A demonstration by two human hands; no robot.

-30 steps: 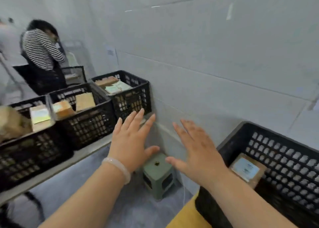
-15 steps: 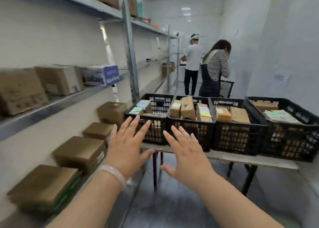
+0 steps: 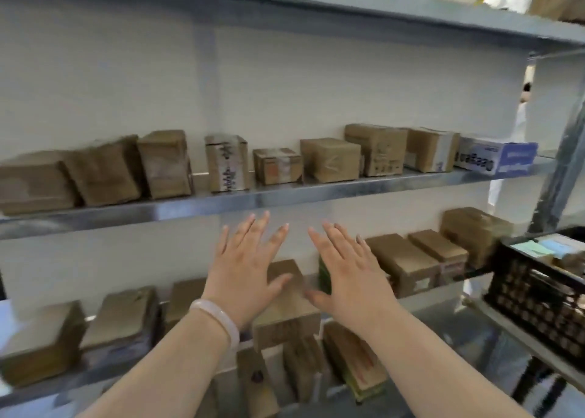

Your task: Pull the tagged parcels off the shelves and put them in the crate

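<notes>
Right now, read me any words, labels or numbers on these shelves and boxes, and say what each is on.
Nothing can be quoted; all print is motion-blurred.
Blue and white box: large dark lettering, unreadable.
Tall taped parcel: column of dark marks, unreadable.
Brown carton: printed marks, unreadable.
Black crate: pale labels on its parcels, unreadable.

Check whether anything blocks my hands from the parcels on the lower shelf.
Nothing visible does. The left hand and right hand hover open in front of the lower shelf, whose front is open. A brown parcel sits just beyond them. Blur hides which parcels carry tags.
</notes>
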